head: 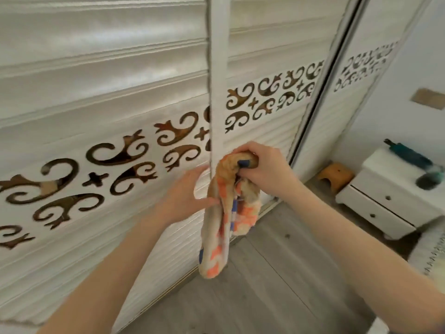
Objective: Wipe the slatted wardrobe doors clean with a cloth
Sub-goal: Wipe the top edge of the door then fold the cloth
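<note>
White slatted wardrobe doors [101, 75] fill the left and top, crossed by a band of dark scroll cut-outs. A white upright frame strip [218, 80] divides two doors. My right hand [262, 169] grips a cream cloth with orange and blue marks [224, 213] in front of the lower slats, just right of the strip; the cloth hangs down in a long fold. My left hand [185, 196] is beside the hanging cloth with straight fingers touching its left edge, close to the slats.
A mirrored door [356, 97] stands to the right of the slatted ones. Farther right are a white drawer unit [385, 203] with a teal object [414, 160] on top and a small wooden stool [336, 175]. Grey wood floor [265, 285] lies below.
</note>
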